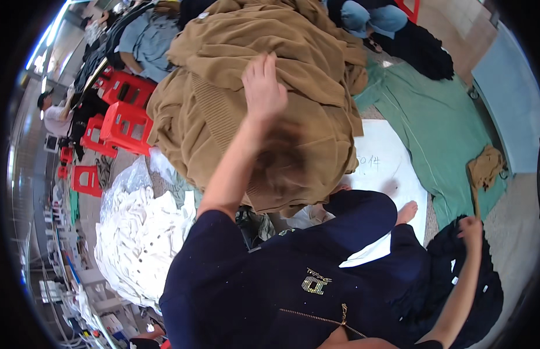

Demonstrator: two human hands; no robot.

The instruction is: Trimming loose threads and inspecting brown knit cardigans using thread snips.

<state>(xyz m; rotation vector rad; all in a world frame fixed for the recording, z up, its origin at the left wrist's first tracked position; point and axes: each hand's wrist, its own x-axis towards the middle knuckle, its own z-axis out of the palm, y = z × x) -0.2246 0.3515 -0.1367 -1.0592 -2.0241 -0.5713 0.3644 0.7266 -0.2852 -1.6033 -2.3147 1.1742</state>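
The person's left hand [264, 90] is over the centre heap of brown knitwear [316, 75], fingers extended close together, pinching nothing visible. The right hand [470, 227] appears closed on the tail of a brown piece [485, 168] at the right, by the green sheet [424, 119]. The knit looks soft, limp, heavy only in bulk; the ribbed band [215, 116] should grip best.

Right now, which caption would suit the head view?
Left fingers over a brown knit heap; right fingers holding a smaller brown piece.

Blurred dark shape [280, 154] hides part of brown knits [223, 110].
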